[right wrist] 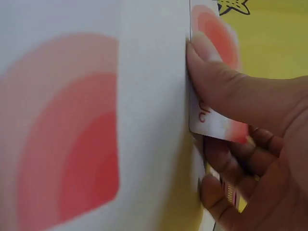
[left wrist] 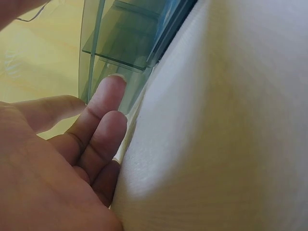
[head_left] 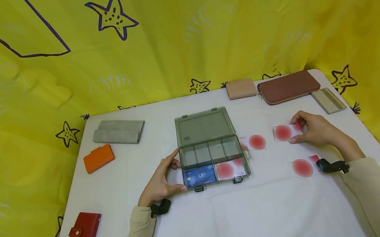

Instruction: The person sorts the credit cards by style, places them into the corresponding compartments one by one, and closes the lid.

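Note:
A translucent grey-green compartment box lies with its lid raised at the back. In its front compartments are a blue VIP card and a white card with red circles. My left hand touches the box's left side, index finger extended and thumb by the front corner; the left wrist view shows the other fingers loosely bent beside the wall. My right hand pinches a red-circle card by its right end. Similar cards lie beside the box and nearer me.
On the left are a grey wallet, an orange card holder and a red snap wallet. Back right hold a beige wallet, a brown zip wallet and a striped beige holder. Yellow patterned cloth hangs behind.

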